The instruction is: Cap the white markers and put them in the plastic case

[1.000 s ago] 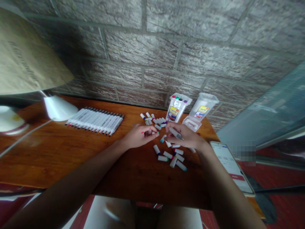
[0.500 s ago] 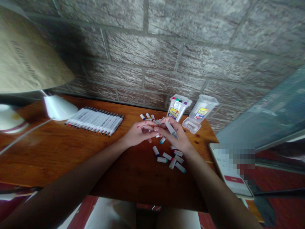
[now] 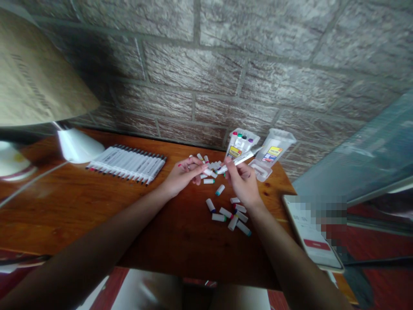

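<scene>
The left hand [image 3: 183, 175] was closed, with a white cap [image 3: 207, 171] pinched at the thumb and fingertips. The right hand [image 3: 243, 186] gripped a white marker [image 3: 242, 159] above the desk [image 3: 180, 224]. The marker slanted, one end low near the left hand's fingertips and the other rising toward the far right, in front of the clear containers.

Loose caps [image 3: 218, 217], white with coloured ends, were strewn over the desk. Some lay just beyond the fingertips, partly hidden by the hands; a teal-ended cap [image 3: 220, 190] lay between the hands, on their near side. Nearer still was a cluster with green, pink, yellow and blue ends, several of them touching.

To the left, a row of markers [image 3: 127, 163] lay side by side, dark ends pointing away. At the far right stood a container [image 3: 235, 150] with a yellow label, holding markers with red, green, black and purple tops. Beside it, another container [image 3: 274, 148] stood open, its lid [image 3: 260, 170] lying toward the near side. A phone [image 3: 312, 232] lay by the right edge, and a lamp [image 3: 77, 146] stood at the far left, before the stone wall [image 3: 167, 60].
</scene>
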A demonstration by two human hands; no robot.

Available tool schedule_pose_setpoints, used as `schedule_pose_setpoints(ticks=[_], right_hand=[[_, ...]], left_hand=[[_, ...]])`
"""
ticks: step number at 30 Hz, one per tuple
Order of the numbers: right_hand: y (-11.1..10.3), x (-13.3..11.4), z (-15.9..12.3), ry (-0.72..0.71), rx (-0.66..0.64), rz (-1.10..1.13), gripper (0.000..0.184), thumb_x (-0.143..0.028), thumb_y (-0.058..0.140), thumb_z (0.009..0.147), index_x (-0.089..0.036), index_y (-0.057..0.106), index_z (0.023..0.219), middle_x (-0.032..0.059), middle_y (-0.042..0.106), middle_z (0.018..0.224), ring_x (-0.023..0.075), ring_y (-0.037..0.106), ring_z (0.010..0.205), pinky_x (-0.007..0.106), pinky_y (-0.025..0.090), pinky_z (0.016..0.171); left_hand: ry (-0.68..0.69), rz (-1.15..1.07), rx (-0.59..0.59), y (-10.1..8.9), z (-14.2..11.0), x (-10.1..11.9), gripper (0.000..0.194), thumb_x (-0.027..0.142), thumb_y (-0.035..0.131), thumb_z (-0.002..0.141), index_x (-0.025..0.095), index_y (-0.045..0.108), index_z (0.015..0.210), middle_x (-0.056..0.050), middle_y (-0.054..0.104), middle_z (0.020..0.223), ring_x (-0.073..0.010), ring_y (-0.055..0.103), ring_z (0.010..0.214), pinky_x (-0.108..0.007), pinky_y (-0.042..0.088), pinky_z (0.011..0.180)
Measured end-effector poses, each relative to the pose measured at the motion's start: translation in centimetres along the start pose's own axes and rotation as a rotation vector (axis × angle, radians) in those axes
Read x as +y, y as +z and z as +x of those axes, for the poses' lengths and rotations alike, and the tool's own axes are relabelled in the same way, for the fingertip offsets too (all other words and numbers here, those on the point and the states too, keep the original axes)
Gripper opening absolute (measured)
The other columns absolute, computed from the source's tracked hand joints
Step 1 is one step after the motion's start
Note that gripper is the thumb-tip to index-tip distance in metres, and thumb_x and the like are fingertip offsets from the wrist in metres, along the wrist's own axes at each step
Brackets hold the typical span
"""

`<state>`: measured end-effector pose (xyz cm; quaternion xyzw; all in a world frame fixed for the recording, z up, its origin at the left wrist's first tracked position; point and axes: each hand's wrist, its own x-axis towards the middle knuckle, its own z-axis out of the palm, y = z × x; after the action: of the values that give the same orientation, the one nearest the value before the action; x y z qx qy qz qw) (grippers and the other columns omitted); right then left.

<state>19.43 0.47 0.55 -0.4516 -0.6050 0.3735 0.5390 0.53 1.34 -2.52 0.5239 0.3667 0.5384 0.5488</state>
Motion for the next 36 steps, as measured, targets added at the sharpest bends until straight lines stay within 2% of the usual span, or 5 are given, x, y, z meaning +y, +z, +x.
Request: schedule_pose_setpoints(ticks=[5,16,23,31,36], right_hand=[[0.1,0.0,0.0,0.006,0.027,0.043,0.048,-0.064,0.069,0.079,-0.018,0.065,0.07,-0.0024,0.055,0.055,0.0094,0.044,0.049,0.025,0.034,0.048],[0.5,0.2,-0.2,-0.042,-0.126,0.158,0.039,-0.056,0.07,0.082,-0.019,0.066,0.093,-0.0005,0.066,0.068,0.0083,0.044,0.046,0.026,0.038,0.046],[0.7,0.2,-0.2,-0.02,-0.199,0.142,0.041,-0.058,0.07,0.081,-0.019,0.066,0.092,-0.0013,0.065,0.067,0.0082,0.043,0.046,0.025,0.039,0.046],[0.6,0.8,-0.1,-0.002,-0.295,0.134,0.038,-0.055,0.072,0.081,-0.019,0.071,0.094,-0.0001,0.068,0.073,0.0093,0.05,0.049,0.025,0.041,0.045],[0.6,1.7,0.0,-0.029,-0.308,0.113,0.032,-0.051,0.074,0.08,-0.023,0.073,0.095,0.0024,0.072,0.088,0.0126,0.059,0.064,0.025,0.044,0.05]], left_hand=[[0.02,-0.034,0.006,-0.2,0.1,-0.2,0.042,0.05,0.082,0.072,0.015,0.059,0.08,0.002,0.068,0.066,-0.0051,0.051,0.045,-0.018,0.036,0.046],[0.037,-0.023,-0.056,-0.3,0.0,-0.4,0.039,0.039,0.087,0.069,0.016,0.064,0.09,0.004,0.067,0.066,-0.0067,0.057,0.048,-0.018,0.041,0.047],[0.047,0.042,-0.096,0.1,-0.4,0.1,0.033,0.034,0.087,0.068,0.012,0.071,0.088,-0.004,0.075,0.079,-0.0082,0.059,0.053,-0.021,0.047,0.05],[0.151,0.115,-0.066,0.1,-0.4,-0.2,0.034,0.033,0.087,0.067,0.013,0.071,0.088,-0.004,0.074,0.08,-0.0091,0.06,0.053,-0.021,0.048,0.047],[0.261,0.223,-0.024,0.6,-0.7,-0.5,0.031,0.036,0.085,0.071,0.013,0.069,0.086,-0.002,0.07,0.074,-0.0071,0.057,0.049,-0.019,0.046,0.046]])
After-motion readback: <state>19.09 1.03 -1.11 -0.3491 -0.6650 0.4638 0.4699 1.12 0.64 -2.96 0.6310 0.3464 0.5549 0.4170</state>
